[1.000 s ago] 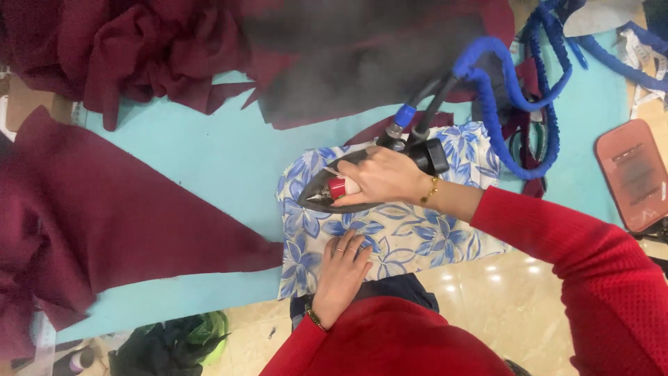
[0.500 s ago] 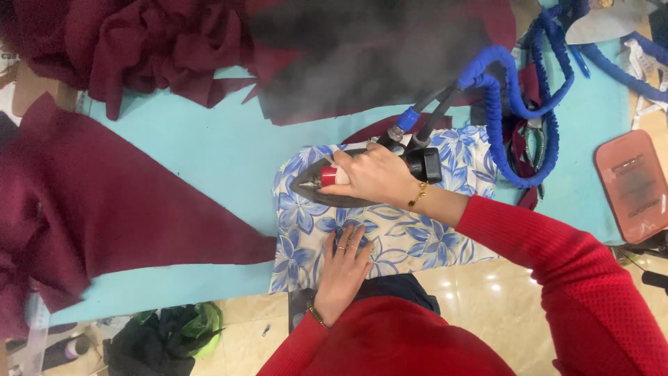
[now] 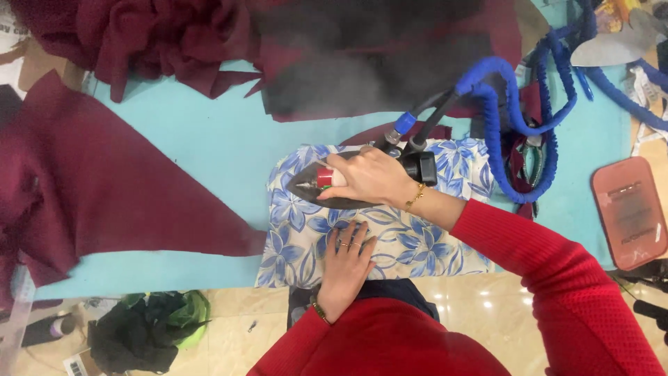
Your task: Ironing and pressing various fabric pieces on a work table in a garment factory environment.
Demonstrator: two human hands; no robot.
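My right hand [image 3: 372,177] grips the handle of a dark steam iron [image 3: 309,188] that rests flat on a white cloth with blue flowers [image 3: 424,240]. The iron's tip points left, and grey steam drifts above it. My left hand [image 3: 346,261] lies flat, fingers spread, on the near part of the same cloth, just below the iron. A blue coiled hose [image 3: 504,122] runs from the iron's rear toward the upper right. Both arms wear red sleeves.
The cloth lies on a turquoise table [image 3: 202,150]. Maroon fabric [image 3: 90,188] covers the left side and is heaped along the far edge. A reddish silicone iron rest [image 3: 630,212] sits at the right. A green and dark bundle [image 3: 149,327] lies on the floor.
The iron and my right hand have slid a little leftward over the floral cloth. My left hand stays pressed on the cloth's near part.
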